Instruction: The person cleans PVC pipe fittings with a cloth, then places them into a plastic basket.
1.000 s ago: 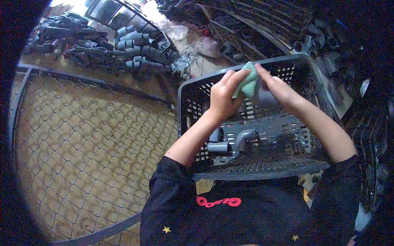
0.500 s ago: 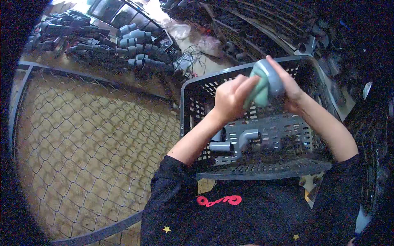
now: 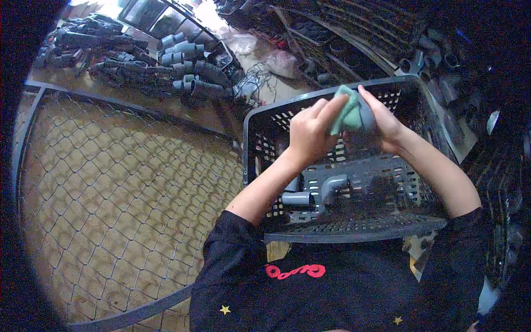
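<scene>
My left hand [image 3: 316, 130] grips a green cloth [image 3: 348, 113] and presses it against a grey pipe fitting [image 3: 366, 115]. On the other side, my right hand [image 3: 387, 122] holds the fitting, with its palm and fingers along the outer side. Both hands are above the far part of a black plastic basket [image 3: 354, 237]. Inside the basket lie a grey elbow pipe [image 3: 334, 183] and a short grey pipe piece [image 3: 297, 198]. The cloth hides part of the fitting.
To the left stands a framed wire mesh [image 3: 121, 193]. Behind it are piles of grey fittings [image 3: 182, 52]. Plastic bags [image 3: 281, 62] lie beyond the basket, and racks [image 3: 354, 33] with more pipe fittings [image 3: 412, 65] stand at the back right.
The fitting and cloth have turned and dropped slightly between my hands. More of the cloth now covers the fitting, and both hands have shifted a little.
</scene>
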